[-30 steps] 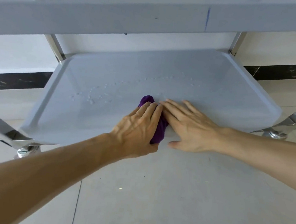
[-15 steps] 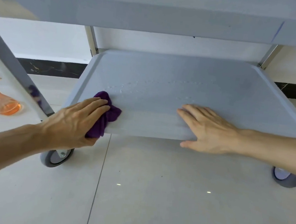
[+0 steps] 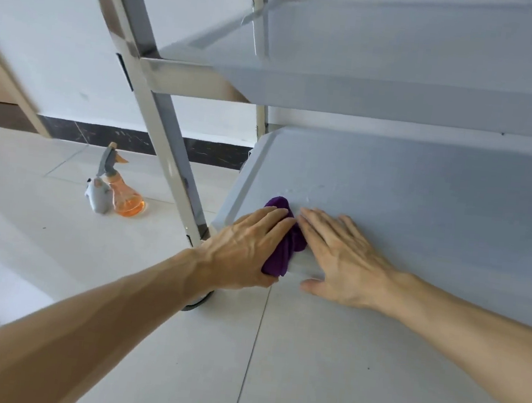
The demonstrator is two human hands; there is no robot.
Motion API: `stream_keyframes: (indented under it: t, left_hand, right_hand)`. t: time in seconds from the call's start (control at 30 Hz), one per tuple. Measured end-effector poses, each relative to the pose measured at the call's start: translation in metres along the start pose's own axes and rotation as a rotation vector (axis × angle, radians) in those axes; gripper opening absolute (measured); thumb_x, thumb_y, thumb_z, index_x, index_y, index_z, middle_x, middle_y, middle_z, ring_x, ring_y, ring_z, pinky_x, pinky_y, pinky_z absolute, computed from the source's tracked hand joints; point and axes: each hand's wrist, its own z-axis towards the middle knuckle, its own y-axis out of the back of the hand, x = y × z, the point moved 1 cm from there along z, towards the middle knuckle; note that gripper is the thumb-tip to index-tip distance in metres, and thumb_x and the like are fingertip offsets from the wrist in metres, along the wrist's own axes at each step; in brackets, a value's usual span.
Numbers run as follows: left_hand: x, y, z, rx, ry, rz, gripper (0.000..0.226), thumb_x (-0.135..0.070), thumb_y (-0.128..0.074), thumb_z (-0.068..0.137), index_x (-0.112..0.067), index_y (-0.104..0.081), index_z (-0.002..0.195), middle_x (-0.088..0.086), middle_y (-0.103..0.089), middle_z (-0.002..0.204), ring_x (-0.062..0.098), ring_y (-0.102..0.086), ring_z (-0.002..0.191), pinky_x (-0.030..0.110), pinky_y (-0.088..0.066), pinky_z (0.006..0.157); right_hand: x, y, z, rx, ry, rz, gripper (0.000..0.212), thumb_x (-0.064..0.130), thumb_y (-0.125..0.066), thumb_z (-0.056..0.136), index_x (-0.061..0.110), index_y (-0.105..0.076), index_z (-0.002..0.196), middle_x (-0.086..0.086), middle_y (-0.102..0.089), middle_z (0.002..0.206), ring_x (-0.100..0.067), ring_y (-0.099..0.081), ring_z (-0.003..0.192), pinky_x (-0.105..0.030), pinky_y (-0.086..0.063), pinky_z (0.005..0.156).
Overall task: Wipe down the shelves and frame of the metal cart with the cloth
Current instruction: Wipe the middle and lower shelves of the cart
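The cart's bottom shelf (image 3: 422,198) is a pale grey tray with a few water drops near its left front. My left hand (image 3: 243,248) presses a bunched purple cloth (image 3: 284,246) onto the shelf's front left corner, fingers wrapped over it. My right hand (image 3: 340,258) lies flat on the shelf just right of the cloth, fingers spread, its fingertips touching the cloth. The shelf above (image 3: 400,97) overhangs both hands. A shiny metal frame leg (image 3: 166,138) slants down to the left of my left hand.
An orange spray bottle with a grey trigger (image 3: 121,192) stands on the tiled floor left of the cart, a grey object (image 3: 97,196) beside it. A caster wheel (image 3: 196,304) sits under the corner. The white wall with a dark skirting lies behind.
My view swung left. The cloth hand stays at the shelf's left front, and my right hand has slid left along the front edge until it touches the cloth.
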Motion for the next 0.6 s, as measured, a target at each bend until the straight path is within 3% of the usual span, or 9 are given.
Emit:
stream_keyframes:
  t: [0.17, 0.27, 0.33, 0.4, 0.47, 0.53, 0.6]
  left_hand:
    - [0.028, 0.011, -0.027, -0.012, 0.008, 0.006, 0.073, -0.022, -0.08, 0.072, -0.001, -0.052, 0.136, 0.013, -0.056, 0.135, 0.03, -0.052, 0.127, 0.033, -0.042, 0.106]
    - [0.029, 0.022, -0.047, -0.045, 0.133, -0.174, 0.068, -0.025, -0.075, 0.078, -0.014, -0.048, 0.14, -0.002, -0.054, 0.137, 0.014, -0.049, 0.127, 0.026, -0.045, 0.102]
    - [0.02, 0.034, -0.062, -0.158, 0.27, -0.327, 0.065, -0.03, -0.075, 0.077, -0.023, -0.049, 0.137, -0.012, -0.055, 0.133, 0.0, -0.05, 0.119, 0.024, -0.049, 0.093]
    - [0.01, 0.048, -0.078, -0.313, 0.427, -0.484, 0.063, -0.035, -0.077, 0.074, -0.034, -0.051, 0.131, -0.021, -0.059, 0.126, -0.004, -0.055, 0.112, 0.017, -0.048, 0.088]
    - [0.002, 0.064, -0.091, -0.52, 0.589, -0.634, 0.059, -0.035, -0.08, 0.07, -0.041, -0.055, 0.124, -0.02, -0.066, 0.113, 0.002, -0.064, 0.101, 0.017, -0.053, 0.079]
    - [0.001, 0.083, -0.097, -0.76, 0.725, -0.804, 0.053, -0.037, -0.08, 0.069, -0.045, -0.059, 0.117, -0.014, -0.07, 0.102, 0.008, -0.07, 0.085, 0.023, -0.058, 0.064]
    - [0.008, 0.1, -0.094, -0.948, 0.791, -0.837, 0.051, -0.045, -0.078, 0.069, -0.045, -0.059, 0.116, -0.009, -0.069, 0.104, 0.019, -0.071, 0.086, 0.033, -0.06, 0.058]
  right_hand:
    - [0.003, -0.011, -0.001, 0.05, 0.008, -0.045, 0.098, 0.055, -0.048, 0.095, 0.019, 0.02, 0.155, -0.001, 0.022, 0.165, -0.016, 0.021, 0.151, -0.042, 0.012, 0.122]
    - [0.002, -0.014, -0.001, 0.034, -0.006, -0.044, 0.095, 0.056, -0.042, 0.097, 0.018, 0.023, 0.154, 0.001, 0.027, 0.163, -0.013, 0.029, 0.147, -0.039, 0.019, 0.12]
    - [0.003, -0.015, -0.002, 0.03, -0.003, -0.029, 0.095, 0.058, -0.042, 0.096, 0.018, 0.022, 0.153, 0.001, 0.026, 0.163, -0.014, 0.03, 0.146, -0.038, 0.018, 0.119]
    - [0.005, -0.011, -0.004, -0.063, 0.014, -0.059, 0.102, 0.057, -0.06, 0.087, 0.012, -0.003, 0.158, -0.006, -0.001, 0.167, -0.021, 0.001, 0.153, -0.037, 0.005, 0.119]
    - [0.007, -0.008, -0.006, -0.175, 0.001, -0.078, 0.103, 0.052, -0.084, 0.065, 0.003, -0.045, 0.146, -0.014, -0.044, 0.153, -0.029, -0.044, 0.14, -0.041, -0.016, 0.113]
    - [0.008, -0.01, -0.004, -0.241, 0.001, -0.085, 0.1, 0.049, -0.09, 0.054, 0.0, -0.058, 0.135, -0.014, -0.057, 0.141, -0.03, -0.058, 0.127, -0.046, -0.037, 0.109]
    - [0.009, -0.011, -0.003, -0.252, -0.002, -0.09, 0.099, 0.048, -0.091, 0.053, 0.0, -0.06, 0.133, -0.015, -0.06, 0.139, -0.031, -0.06, 0.125, -0.053, -0.05, 0.1]
